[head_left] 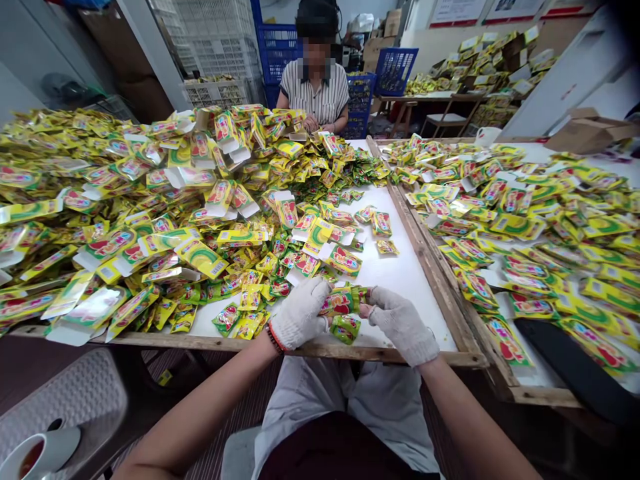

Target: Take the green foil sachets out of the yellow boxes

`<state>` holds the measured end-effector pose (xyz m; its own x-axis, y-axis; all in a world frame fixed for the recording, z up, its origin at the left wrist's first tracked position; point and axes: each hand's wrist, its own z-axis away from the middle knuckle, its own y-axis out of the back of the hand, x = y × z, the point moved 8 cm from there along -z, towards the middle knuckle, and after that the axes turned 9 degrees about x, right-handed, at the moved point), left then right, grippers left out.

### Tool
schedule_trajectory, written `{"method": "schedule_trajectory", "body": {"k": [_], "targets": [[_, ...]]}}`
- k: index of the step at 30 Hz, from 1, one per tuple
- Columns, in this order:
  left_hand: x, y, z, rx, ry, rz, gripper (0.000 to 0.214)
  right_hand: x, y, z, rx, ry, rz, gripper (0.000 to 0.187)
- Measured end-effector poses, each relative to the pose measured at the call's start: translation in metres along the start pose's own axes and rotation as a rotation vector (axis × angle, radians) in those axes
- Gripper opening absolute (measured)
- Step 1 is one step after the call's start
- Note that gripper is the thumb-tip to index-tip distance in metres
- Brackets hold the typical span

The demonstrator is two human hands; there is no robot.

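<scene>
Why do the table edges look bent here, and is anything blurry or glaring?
Head view: a wide lens bows the wooden table rim and stretches corners; light is even, with small glints on the heaped packets; left hand, right hand and the bundle they grip are sharp; the person opposite is partly pixelated.

sachet bundle [344,301] at counter [405,273] near edge half hidden by left hand [300,313] and right hand [401,325], its print unreadably small, cup [29,457] below counter's left end cut by frame

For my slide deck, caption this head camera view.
Gloved left hand and right hand hold a stack of sachets over a table heaped with yellow packets.
</scene>
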<state>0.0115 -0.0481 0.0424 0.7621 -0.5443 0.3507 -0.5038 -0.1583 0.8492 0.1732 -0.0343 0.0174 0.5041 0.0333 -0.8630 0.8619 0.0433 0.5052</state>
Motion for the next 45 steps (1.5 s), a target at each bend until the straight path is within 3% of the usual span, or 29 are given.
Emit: {"method": "schedule_trajectory", "body": {"k": [3, 9, 12, 15, 17, 21, 23, 26, 30, 33, 35, 37, 40, 42, 44, 45], "targets": [[0.000, 0.001, -0.003, -0.014, 0.022, 0.003, 0.046, 0.005, 0.004, 0.010, -0.030, -0.122, -0.101, 0.042], [0.027, -0.005, -0.006, -0.103, -0.074, 0.089, 0.049, -0.007, -0.022, 0.033, -0.326, -0.175, -0.254, 0.040], [0.029, -0.001, -0.005, -0.025, -0.025, 0.250, 0.053, -0.004, -0.025, 0.033, -0.348, -0.188, -0.356, 0.039], [0.013, 0.007, -0.002, 0.140, 0.181, 0.551, 0.076, 0.001, -0.024, 0.028, -0.278, -0.207, -0.453, 0.040], [0.000, 0.002, 0.003, 0.171, 0.379, 0.756, 0.083, -0.001, -0.024, 0.025, -0.220, -0.176, -0.480, 0.041], [-0.004, -0.015, 0.011, 0.046, 0.636, 0.927, 0.054, -0.002, -0.023, 0.024, -0.163, -0.163, -0.257, 0.037], [-0.004, -0.016, 0.012, 0.069, 0.687, 0.928, 0.045, -0.001, -0.012, 0.021, -0.067, -0.122, -0.068, 0.032], [-0.002, -0.019, 0.011, 0.084, 0.696, 1.006, 0.045, -0.001, 0.002, 0.017, 0.024, -0.030, 0.136, 0.027], [0.000, -0.020, 0.012, 0.051, 0.624, 0.975, 0.035, 0.001, -0.005, 0.016, -0.052, 0.003, 0.258, 0.037], [-0.002, -0.010, 0.016, 0.041, 0.565, 0.847, 0.032, -0.001, -0.019, 0.019, -0.106, -0.011, 0.226, 0.040], [-0.011, 0.007, 0.019, 0.087, 0.505, 0.726, 0.042, 0.003, -0.025, 0.018, -0.145, -0.068, 0.116, 0.036], [-0.032, 0.036, 0.026, 0.204, 0.484, 0.550, 0.050, 0.012, -0.010, 0.011, -0.050, -0.140, -0.104, 0.028], [-0.083, 0.081, 0.049, 0.340, 0.607, 0.150, 0.031, 0.035, 0.066, -0.004, 0.443, -0.140, -0.610, 0.020], [-0.117, 0.096, 0.069, 0.259, 0.750, -0.120, 0.028, 0.052, 0.117, -0.005, 0.733, -0.096, -0.810, 0.020], [-0.142, 0.095, 0.089, 0.122, 0.892, -0.241, 0.037, 0.057, 0.137, -0.006, 0.801, -0.075, -0.874, 0.020], [-0.149, 0.091, 0.096, 0.062, 0.944, -0.254, 0.043, 0.054, 0.131, -0.008, 0.749, -0.096, -0.877, 0.019]]}}
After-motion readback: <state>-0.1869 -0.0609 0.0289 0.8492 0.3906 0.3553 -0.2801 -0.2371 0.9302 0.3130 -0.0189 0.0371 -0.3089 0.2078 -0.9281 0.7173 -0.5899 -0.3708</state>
